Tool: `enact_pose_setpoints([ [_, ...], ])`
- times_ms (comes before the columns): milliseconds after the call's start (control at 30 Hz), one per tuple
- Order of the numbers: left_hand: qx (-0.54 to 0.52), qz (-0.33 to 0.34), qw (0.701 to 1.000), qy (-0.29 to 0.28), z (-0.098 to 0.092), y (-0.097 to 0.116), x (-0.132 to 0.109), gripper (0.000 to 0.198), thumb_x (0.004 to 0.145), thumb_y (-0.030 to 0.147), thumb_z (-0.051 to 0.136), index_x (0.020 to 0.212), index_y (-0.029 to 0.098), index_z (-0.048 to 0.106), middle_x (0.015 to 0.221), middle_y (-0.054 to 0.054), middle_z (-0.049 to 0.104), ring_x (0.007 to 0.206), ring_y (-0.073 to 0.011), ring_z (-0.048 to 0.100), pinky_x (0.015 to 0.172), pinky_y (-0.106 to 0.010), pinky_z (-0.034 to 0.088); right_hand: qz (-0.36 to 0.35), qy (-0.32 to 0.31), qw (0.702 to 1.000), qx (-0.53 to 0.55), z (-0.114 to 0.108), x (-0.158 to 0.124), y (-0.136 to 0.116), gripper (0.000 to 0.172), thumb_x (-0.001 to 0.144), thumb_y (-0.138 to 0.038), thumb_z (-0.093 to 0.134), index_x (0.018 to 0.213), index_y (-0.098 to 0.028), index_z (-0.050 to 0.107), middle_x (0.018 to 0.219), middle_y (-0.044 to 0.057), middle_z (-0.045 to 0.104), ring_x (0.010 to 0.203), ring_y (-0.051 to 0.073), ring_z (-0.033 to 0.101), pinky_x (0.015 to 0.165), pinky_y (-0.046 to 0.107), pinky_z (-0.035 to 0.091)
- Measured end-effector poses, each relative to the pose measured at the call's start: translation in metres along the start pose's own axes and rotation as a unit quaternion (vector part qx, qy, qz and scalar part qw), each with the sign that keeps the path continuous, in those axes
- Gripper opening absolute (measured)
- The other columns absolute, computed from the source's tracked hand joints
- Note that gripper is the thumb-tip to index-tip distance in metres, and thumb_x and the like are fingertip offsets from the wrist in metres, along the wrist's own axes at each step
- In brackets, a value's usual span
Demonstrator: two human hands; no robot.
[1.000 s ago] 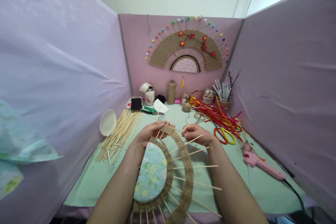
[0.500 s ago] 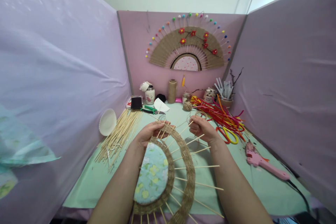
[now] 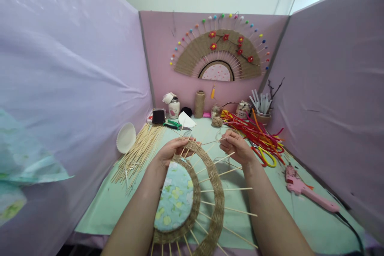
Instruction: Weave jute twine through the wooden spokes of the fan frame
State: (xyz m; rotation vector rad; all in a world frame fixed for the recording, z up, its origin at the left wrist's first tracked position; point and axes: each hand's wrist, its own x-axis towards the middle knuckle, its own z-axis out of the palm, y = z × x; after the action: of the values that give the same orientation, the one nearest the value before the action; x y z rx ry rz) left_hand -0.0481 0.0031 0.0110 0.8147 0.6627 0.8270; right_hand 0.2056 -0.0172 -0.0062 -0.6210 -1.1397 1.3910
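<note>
My left hand [image 3: 174,150] is closed around the upper end of a half-round woven fan frame [image 3: 216,184], thumb on its outer twine band. Thin bamboo sticks [image 3: 240,209] fan out through that band. At the frame's centre is a half-disc of blue-green floral fabric [image 3: 175,196] edged with wound twine. My right hand [image 3: 235,146] pinches a strand of jute twine [image 3: 211,143], which stretches across to the band near my left thumb. Loose twine loops lie behind and below the right fingers.
Bamboo sticks [image 3: 141,150] and a white scalloped dish [image 3: 126,138] lie left. Green-handled pliers [image 3: 174,125], a twine spool [image 3: 200,104] and a twine ball [image 3: 217,121] sit behind. Right are coloured pipe cleaners [image 3: 252,128] and a pink glue gun [image 3: 310,194]. A finished fan [image 3: 189,58] hangs behind.
My right hand has moved off the stick tips slightly to the right, and the twine now runs tauter towards the frame. The left hand keeps its hold; the view has shifted a little.
</note>
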Motion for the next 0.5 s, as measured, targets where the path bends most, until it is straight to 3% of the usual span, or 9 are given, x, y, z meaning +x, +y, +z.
enact_pose_setpoints([
  [333, -0.018, 0.013, 1.0, -0.009, -0.004, 0.004, -0.004, 0.015, 0.081, 0.014, 0.063, 0.094, 0.007, 0.068, 0.098, -0.018, 0.073, 0.087, -0.0226, 0.07, 0.077, -0.03, 0.055, 0.104, -0.064, 0.992, -0.012, -0.012, -0.001, 0.006, 0.028, 0.071, -0.032, 0.072, 0.067, -0.02, 0.047, 0.053, -0.008, 0.025, 0.049, 0.008, 0.022, 0.048, 0.024, 0.017],
  [500, -0.023, 0.019, 1.0, -0.006, -0.003, 0.009, -0.008, 0.015, 0.084, 0.011, 0.058, 0.094, 0.007, 0.067, 0.097, -0.017, 0.073, 0.085, -0.0209, 0.071, 0.073, -0.028, 0.056, 0.13, -0.085, 0.988, 0.014, -0.004, -0.004, 0.007, 0.026, 0.071, -0.027, 0.072, 0.067, -0.019, 0.049, 0.052, -0.008, 0.027, 0.048, 0.006, 0.019, 0.048, 0.022, 0.014],
])
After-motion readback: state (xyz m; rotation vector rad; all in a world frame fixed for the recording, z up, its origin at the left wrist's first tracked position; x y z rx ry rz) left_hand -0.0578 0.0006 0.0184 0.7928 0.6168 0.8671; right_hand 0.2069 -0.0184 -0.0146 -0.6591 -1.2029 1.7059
